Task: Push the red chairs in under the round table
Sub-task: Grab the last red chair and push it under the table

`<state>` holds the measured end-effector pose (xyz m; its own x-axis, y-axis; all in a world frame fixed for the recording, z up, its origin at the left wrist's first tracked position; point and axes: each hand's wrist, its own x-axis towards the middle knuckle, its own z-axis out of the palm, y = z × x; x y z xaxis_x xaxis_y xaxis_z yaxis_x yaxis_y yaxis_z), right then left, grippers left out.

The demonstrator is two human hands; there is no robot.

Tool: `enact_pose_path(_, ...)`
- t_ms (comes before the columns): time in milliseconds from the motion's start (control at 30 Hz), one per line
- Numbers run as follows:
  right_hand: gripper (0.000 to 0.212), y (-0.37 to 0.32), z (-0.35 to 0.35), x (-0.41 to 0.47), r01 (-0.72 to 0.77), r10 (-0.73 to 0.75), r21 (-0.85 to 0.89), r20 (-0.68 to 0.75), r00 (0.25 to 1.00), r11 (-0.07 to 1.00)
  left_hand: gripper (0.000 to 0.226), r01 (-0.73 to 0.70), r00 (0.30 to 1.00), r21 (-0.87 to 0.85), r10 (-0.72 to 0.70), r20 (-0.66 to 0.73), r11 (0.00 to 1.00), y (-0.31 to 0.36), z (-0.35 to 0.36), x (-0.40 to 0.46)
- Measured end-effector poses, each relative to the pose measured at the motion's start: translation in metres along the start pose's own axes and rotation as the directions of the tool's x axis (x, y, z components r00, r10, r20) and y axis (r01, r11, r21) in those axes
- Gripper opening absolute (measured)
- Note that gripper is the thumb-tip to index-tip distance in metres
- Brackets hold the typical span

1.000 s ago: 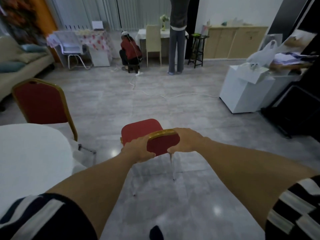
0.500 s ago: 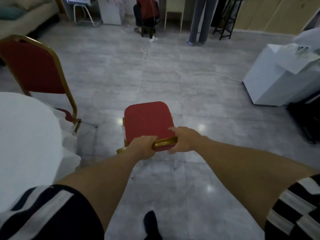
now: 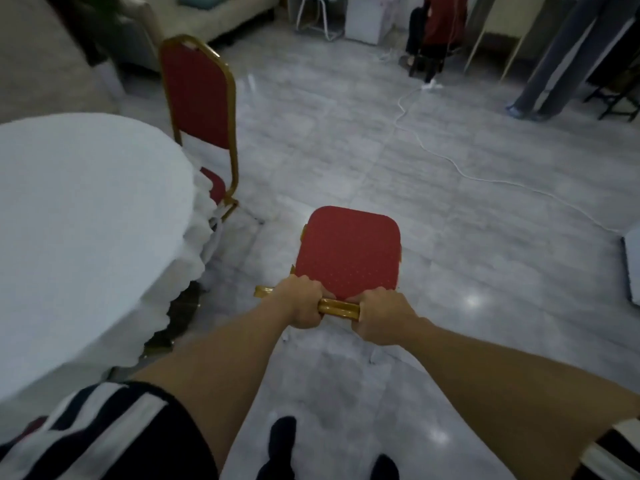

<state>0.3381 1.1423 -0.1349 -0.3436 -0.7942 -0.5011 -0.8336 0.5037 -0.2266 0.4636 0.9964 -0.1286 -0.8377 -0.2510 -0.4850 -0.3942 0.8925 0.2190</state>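
Note:
A red chair (image 3: 348,249) with a gold frame stands on the grey floor in front of me, its seat facing away, apart from the table. My left hand (image 3: 302,303) and my right hand (image 3: 381,315) both grip the gold top rail of its backrest. The round table (image 3: 79,216) with a white scalloped cloth fills the left side. A second red chair (image 3: 199,98) stands at the table's far edge, its seat partly under the cloth.
A white cable (image 3: 450,161) runs across the floor at the right. A seated person (image 3: 438,29) and a standing person's legs (image 3: 550,64) are at the back right. A sofa (image 3: 194,15) is at the back left, a white box (image 3: 633,265) at the right edge.
The view has tilted down and swung left. The held chair now sits nearer the table, and I see its seat from above. Both hands keep their grip.

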Motion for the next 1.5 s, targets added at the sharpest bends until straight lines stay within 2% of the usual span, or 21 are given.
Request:
enact_pose_path(167,0.044,0.019,0.005,-0.003,0.133,-0.132,-0.06,0.021,0.991,0.989,0.042,0.085,0.996,-0.021,-0.086,-0.024,0.996,0.028,0.01,-0.016)
enact_pose_path(300,0.035,0.04,0.001,-0.008,0.251,-0.246,-0.109,0.06,0.967,0.962,0.04,0.171,0.982,-0.13,-0.18,-0.057,0.977,0.05,0.03,-0.021)
enact_pose_path(400,0.035,0.049,-0.005,-0.008,0.295,-0.287,-0.13,0.078,0.955,0.947,0.044,0.212,0.971,-0.128,-0.223,-0.084,0.969,0.065,0.043,-0.025)
enact_pose_path(533,0.034,0.054,-0.013,-0.004,0.368,-0.355,-0.182,0.102,0.929,0.912,0.035,0.286,0.94,-0.217,-0.317,-0.125,0.933,0.078,0.053,-0.029)
enact_pose_path(700,0.047,0.054,-0.005,-0.009,0.499,-0.468,-0.265,0.173,0.866,0.825,0.04,0.395,0.881,-0.333,-0.456,-0.128,0.856,0.106,0.077,-0.049)
enact_pose_path(800,0.047,0.054,-0.008,-0.008,0.579,-0.545,-0.277,0.194,0.816,0.767,0.043,0.456,0.83,-0.377,-0.538,-0.146,0.806,0.123,0.083,-0.057)
enact_pose_path(1000,0.047,0.072,-0.005,-0.021,0.729,-0.659,-0.341,0.316,0.683,0.593,0.048,0.583,0.693,-0.507,-0.714,-0.098,0.635,0.193,0.107,-0.066)
enact_pose_path(1233,0.039,0.085,0.002,-0.038,0.817,-0.733,-0.349,0.371,0.57,0.459,0.036,0.61,0.583,-0.636,-0.811,-0.044,0.473,0.252,0.128,-0.074)
enact_pose_path(1367,0.037,0.08,-0.002,-0.039,0.843,-0.75,-0.332,0.393,0.532,0.424,0.033,0.583,0.539,-0.706,-0.842,-0.034,0.402,0.259,0.13,-0.077)
enact_pose_path(1500,0.034,0.075,-0.002,-0.035,0.852,-0.757,-0.326,0.401,0.516,0.409,0.036,0.587,0.553,-0.709,-0.833,-0.003,0.392,0.252,0.129,-0.08)
